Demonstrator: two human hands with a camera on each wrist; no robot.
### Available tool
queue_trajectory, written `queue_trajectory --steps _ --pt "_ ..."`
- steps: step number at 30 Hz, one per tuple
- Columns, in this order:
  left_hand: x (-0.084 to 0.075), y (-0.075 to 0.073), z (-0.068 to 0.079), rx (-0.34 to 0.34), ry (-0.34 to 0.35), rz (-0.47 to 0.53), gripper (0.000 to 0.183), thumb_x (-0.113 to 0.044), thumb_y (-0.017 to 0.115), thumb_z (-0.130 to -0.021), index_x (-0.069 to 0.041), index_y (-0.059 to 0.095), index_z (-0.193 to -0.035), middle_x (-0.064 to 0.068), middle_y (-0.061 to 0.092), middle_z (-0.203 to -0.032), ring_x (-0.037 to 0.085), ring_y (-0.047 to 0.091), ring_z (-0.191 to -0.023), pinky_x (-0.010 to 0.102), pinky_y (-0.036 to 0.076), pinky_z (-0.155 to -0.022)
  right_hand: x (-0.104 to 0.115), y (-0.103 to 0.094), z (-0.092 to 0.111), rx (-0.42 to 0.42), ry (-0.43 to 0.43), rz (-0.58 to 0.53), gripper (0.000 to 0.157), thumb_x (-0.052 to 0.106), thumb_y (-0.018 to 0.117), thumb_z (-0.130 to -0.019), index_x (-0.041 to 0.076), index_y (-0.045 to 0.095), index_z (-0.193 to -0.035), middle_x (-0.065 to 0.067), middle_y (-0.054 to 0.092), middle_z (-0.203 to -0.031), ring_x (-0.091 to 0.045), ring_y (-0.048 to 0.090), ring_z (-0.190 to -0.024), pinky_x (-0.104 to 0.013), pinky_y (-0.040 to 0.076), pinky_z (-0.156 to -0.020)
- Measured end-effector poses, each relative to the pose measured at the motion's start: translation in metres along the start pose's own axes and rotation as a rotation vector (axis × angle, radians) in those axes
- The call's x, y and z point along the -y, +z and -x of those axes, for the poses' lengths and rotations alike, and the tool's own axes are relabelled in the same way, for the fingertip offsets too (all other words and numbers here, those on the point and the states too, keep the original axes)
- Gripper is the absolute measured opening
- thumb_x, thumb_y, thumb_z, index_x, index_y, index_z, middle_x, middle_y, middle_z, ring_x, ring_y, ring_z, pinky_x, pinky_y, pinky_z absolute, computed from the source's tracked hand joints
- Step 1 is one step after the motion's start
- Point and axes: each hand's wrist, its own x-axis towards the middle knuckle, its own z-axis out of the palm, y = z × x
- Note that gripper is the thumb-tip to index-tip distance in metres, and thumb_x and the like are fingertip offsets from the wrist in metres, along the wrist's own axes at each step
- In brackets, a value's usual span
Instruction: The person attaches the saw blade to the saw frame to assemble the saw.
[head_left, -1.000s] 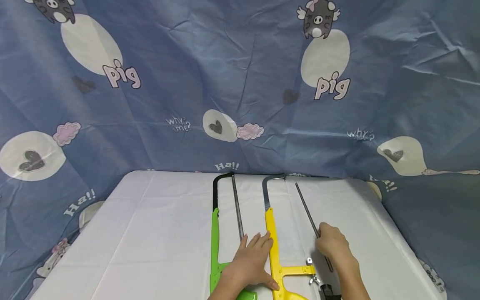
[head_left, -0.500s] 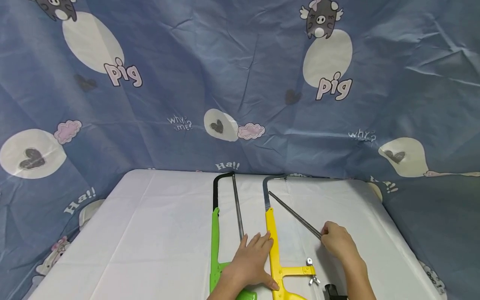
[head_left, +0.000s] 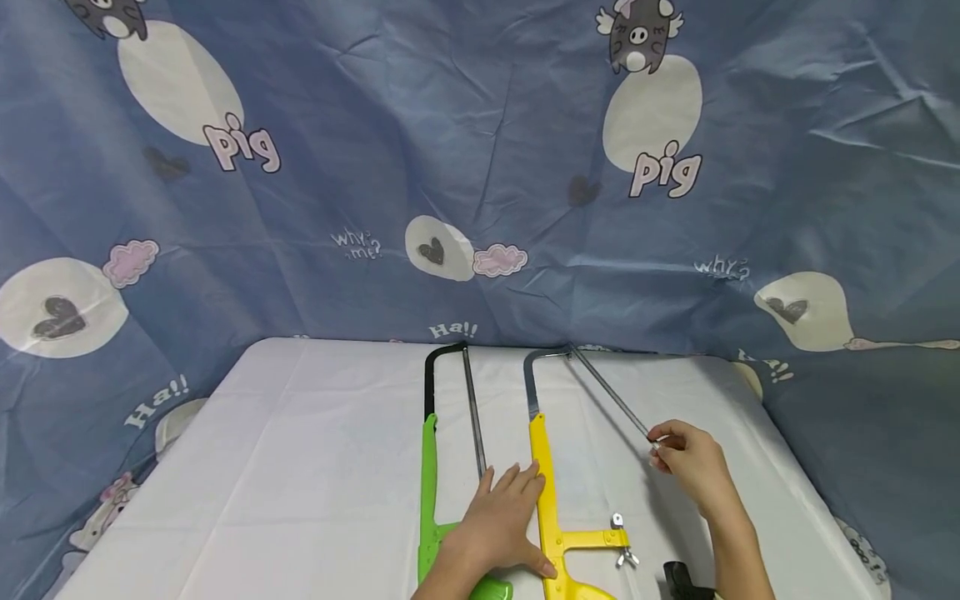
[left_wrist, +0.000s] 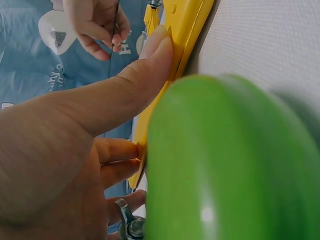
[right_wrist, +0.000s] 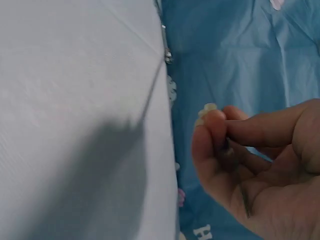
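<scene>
A yellow hacksaw frame (head_left: 550,492) lies flat in the head view, with a wing nut (head_left: 627,558) on its crossbar. My left hand (head_left: 495,525) presses on it, fingers spread and fairly straight, thumb lower down near the handle; the left wrist view has the thumb on the yellow surface. My right hand (head_left: 693,462) pinches the near end of a thin grey hacksaw blade (head_left: 611,392) and holds it raised on a slant, its shadow on the cloth. The blade's far end overlaps the tip of the yellow frame's bent grey bow (head_left: 531,379). In the right wrist view the fingers hide most of the blade.
Just left of the yellow frame lies a green hacksaw (head_left: 429,475) with its blade (head_left: 474,408) in place. A black object (head_left: 678,579) stands by the right forearm. White cloth covers the table (head_left: 300,467); a blue printed curtain (head_left: 480,167) hangs behind.
The right hand has lifted the blade and swung its far end left, then forward to the tip of the yellow frame's bow. The left hand has stayed on the frame.
</scene>
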Motion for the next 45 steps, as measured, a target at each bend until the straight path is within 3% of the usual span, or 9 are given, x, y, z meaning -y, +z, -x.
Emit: queue_trajectory --steps 5,12,28,45 --pt "0.001 0.001 0.0 -0.005 0.006 0.005 0.118 -0.067 0.084 -0.057 -0.016 0.038 -0.153 0.001 0.028 -0.165 0.03 0.031 -0.151 0.06 0.022 -0.122 0.0 0.01 -0.007 -0.032 0.014 -0.043 0.026 -0.001 0.053 -0.096 -0.009 0.064 -0.117 -0.022 0.07 -0.098 -0.014 0.069 -0.078 -0.025 0.06 -0.07" --pt "0.001 0.001 0.0 -0.008 -0.006 -0.001 0.118 -0.067 0.085 -0.056 -0.017 0.039 -0.153 0.0 0.028 -0.165 0.029 0.031 -0.151 0.059 0.022 -0.122 -0.002 0.019 -0.01 -0.037 0.051 -0.012 0.025 -0.002 0.051 -0.094 -0.008 0.065 -0.114 -0.02 0.071 -0.093 -0.016 0.068 -0.075 -0.027 0.06 -0.067" --pt "0.002 -0.001 0.0 -0.009 0.004 0.013 0.119 -0.066 0.085 -0.056 -0.016 0.038 -0.153 0.001 0.028 -0.165 0.03 0.03 -0.151 0.06 0.021 -0.122 -0.003 0.021 -0.012 -0.047 0.062 0.076 0.024 -0.001 0.051 -0.091 -0.007 0.067 -0.109 -0.015 0.072 -0.085 -0.014 0.066 -0.067 -0.026 0.055 -0.058" --pt "0.003 -0.002 0.002 -0.013 0.011 0.005 0.119 -0.067 0.085 -0.057 -0.016 0.038 -0.153 0.001 0.029 -0.164 0.029 0.031 -0.15 0.059 0.021 -0.122 -0.002 0.024 -0.011 -0.062 0.072 0.018 0.027 -0.001 0.05 -0.092 -0.009 0.066 -0.112 -0.012 0.07 -0.081 -0.012 0.065 -0.066 -0.027 0.059 -0.062"
